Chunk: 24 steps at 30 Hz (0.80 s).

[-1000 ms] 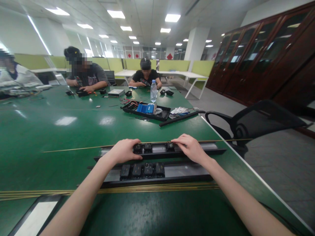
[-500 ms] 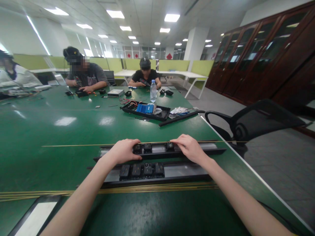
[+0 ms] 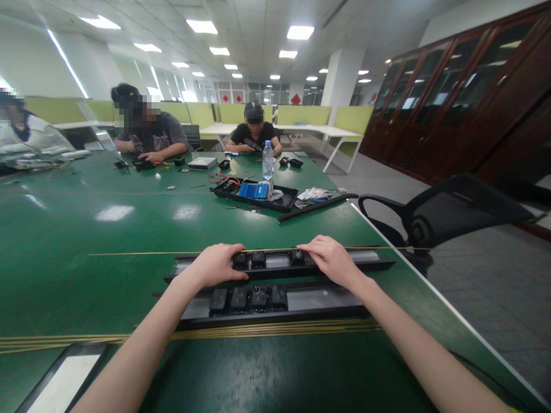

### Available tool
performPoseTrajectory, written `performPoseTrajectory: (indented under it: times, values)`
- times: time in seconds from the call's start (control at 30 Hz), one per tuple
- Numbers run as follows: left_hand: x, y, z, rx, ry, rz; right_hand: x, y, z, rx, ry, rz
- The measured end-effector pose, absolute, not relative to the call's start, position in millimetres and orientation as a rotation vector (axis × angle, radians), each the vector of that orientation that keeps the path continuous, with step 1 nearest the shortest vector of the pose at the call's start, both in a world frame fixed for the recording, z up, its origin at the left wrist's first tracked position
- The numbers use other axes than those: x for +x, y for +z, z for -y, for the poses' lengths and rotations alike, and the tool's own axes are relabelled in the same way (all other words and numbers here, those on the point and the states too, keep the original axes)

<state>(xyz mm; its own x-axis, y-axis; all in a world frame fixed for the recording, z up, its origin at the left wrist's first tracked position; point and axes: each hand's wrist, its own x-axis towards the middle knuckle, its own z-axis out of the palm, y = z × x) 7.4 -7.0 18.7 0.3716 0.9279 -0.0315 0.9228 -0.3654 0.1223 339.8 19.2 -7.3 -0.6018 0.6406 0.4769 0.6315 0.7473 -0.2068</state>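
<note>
A long black channel (image 3: 275, 274) lies crosswise on the green table, holding several small black blocks (image 3: 258, 260). My left hand (image 3: 217, 264) is closed across its left part, thumb on the near wall and fingers over the far edge. A thin brass-coloured rod (image 3: 142, 253) runs along the far edge, its ends reaching past the channel on both sides. With fingertips pinched together, my right hand (image 3: 329, 260) holds the rod beside the rightmost block. Closer to me, a second black channel (image 3: 327, 298) carries several larger black blocks (image 3: 239, 299).
Several brass-coloured rods (image 3: 267, 329) lie in front of the near channel. A black-framed white panel (image 3: 64, 381) is at lower left. Beyond are a black tray (image 3: 284, 202), a water bottle (image 3: 267, 160) and a cloth (image 3: 314, 196). Co-workers sit across the table; a chair (image 3: 456, 206) stands right.
The rod's left end has shifted to the right along the channel. Both hands and the channels stay in nearly the same place.
</note>
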Motion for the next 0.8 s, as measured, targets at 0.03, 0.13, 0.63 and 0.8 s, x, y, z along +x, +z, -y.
performPoseTrajectory:
  times: [0.03,0.13,0.63,0.8]
  values:
    - [7.5,19.1,7.1,2.498,0.056,-1.700,340.2,-7.1,-19.6,-0.953,0.020,2.417]
    - [8.3,20.8,8.0,2.504,0.045,-1.706,342.3,-6.5,-21.4,-0.932,0.011,2.432]
    - [10.0,22.3,9.3,2.486,-0.004,-1.768,354.7,-3.1,-27.8,-0.908,0.060,2.442]
    - [10.2,24.0,10.1,2.475,-0.003,-1.759,357.6,0.4,-27.2,-0.930,0.112,2.438]
